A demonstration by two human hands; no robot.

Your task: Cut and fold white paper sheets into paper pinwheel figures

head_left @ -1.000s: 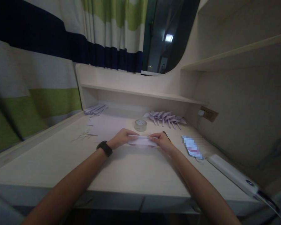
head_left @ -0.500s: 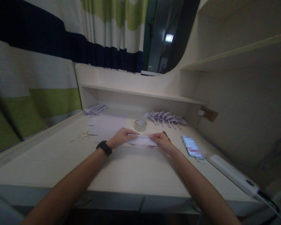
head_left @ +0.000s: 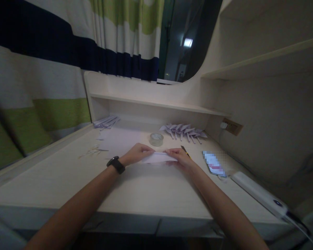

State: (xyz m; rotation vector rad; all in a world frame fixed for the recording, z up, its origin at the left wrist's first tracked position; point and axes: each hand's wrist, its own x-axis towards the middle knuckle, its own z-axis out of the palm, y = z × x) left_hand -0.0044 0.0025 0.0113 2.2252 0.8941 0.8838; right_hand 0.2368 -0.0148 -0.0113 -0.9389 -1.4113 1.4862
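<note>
both hands pinch a folded white paper strip (head_left: pixel 159 158) low over the desk (head_left: pixel 146 187): left hand (head_left: pixel 137 153) clamps one end, right hand (head_left: pixel 179 158) the other, keeping it taut; a tape roll (head_left: pixel 156 139) sits just behind.

On the surface (head_left: pixel 54 180), the folded paper (head_left: pixel 159 158) lies between the left hand (head_left: pixel 135 153) and right hand (head_left: pixel 181 158). Just behind it sits the tape roll (head_left: pixel 156 139). Folded paper pieces (head_left: pixel 183 131) fan out behind and to the right, another stack (head_left: pixel 105 121) far back left. Paper scraps, probably, (head_left: pixel 94 150) lie left. A power strip (head_left: pixel 258 194) runs along the right edge.
</note>
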